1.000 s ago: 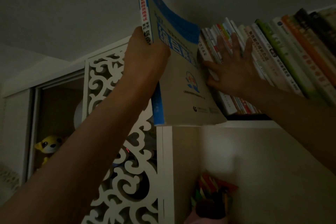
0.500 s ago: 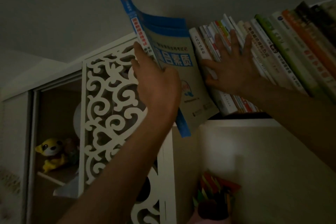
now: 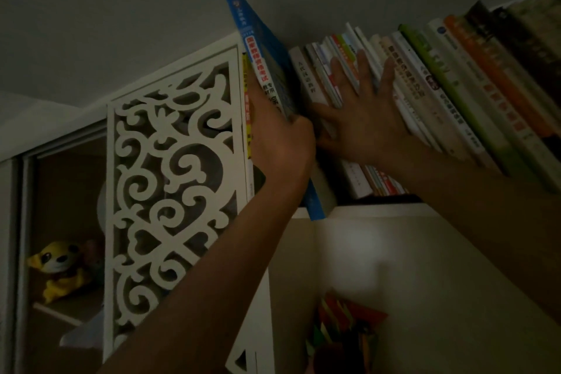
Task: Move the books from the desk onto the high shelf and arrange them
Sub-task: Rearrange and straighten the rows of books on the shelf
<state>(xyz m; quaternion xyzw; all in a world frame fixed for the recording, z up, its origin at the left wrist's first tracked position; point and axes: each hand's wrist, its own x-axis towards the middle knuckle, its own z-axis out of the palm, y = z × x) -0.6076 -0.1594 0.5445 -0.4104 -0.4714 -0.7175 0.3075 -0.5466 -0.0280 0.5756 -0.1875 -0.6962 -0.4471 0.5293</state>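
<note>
Standing nearly upright now, blue book (image 3: 263, 48) in left hand (image 3: 280, 143).

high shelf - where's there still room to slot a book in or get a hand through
One gap: between the blue book in the left hand and the white-spined book, held open by the right hand. Rightward, the row of books is packed tight.

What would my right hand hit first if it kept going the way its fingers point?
The right hand already lies flat on the leaning row of books; pushing on, it likely just presses those spines harder.
</note>
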